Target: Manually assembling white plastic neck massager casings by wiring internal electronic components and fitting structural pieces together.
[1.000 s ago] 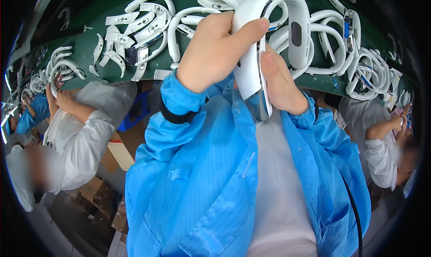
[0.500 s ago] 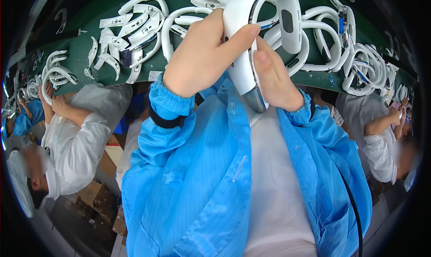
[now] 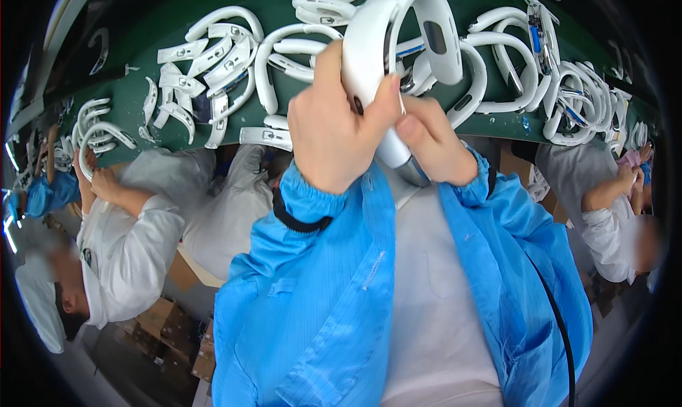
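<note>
A white, U-shaped neck fan (image 3: 373,34) is held up in front of my chest, its curved end over the bench. My left hand (image 3: 323,133) is closed around its near arm from the left, thumb lying along the seam. From the right, my right hand (image 3: 437,140) grips the same arm lower down, its thumb on the side near the seam. A dark gap runs along the seam, and a smooth grey tip shows below my hands. The fingers behind the arm are hidden.
Loose curved white shell pieces (image 3: 227,59) lie at left on the green bench (image 3: 135,69). More white neck fans (image 3: 508,38) lie right of centre, with a tangled heap (image 3: 579,112) further right. A person (image 3: 135,229) works at left, another (image 3: 607,215) at right. Cardboard boxes (image 3: 167,322) stand below.
Both hands have moved lower along the neck fan, the left one also shifting right and nearer. The fan's curved end has moved slightly left. The left neighbour's hands have moved slightly.
</note>
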### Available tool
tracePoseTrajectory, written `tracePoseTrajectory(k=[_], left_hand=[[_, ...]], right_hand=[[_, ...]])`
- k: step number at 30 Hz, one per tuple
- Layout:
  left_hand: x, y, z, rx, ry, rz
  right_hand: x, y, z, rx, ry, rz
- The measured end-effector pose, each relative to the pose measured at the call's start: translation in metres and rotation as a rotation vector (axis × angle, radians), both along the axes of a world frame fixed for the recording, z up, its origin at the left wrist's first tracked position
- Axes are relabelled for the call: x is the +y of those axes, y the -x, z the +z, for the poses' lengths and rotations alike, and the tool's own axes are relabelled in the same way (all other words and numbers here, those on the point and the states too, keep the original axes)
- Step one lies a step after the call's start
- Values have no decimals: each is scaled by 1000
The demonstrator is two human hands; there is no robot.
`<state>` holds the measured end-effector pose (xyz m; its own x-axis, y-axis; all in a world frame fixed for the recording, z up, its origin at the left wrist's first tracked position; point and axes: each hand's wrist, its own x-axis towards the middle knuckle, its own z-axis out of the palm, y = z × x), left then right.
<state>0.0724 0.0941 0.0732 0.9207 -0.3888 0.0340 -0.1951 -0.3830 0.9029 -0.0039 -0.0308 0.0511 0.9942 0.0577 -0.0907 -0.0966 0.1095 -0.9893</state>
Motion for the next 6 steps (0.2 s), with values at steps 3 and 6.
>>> tracePoseTrajectory(k=[3,6], left_hand=[[10,-10,4,134,114,-72],[9,-16,7,307,245,-136]], right_hand=[[0,0,-3,72,40,39],[1,-1,-5,34,49,15]])
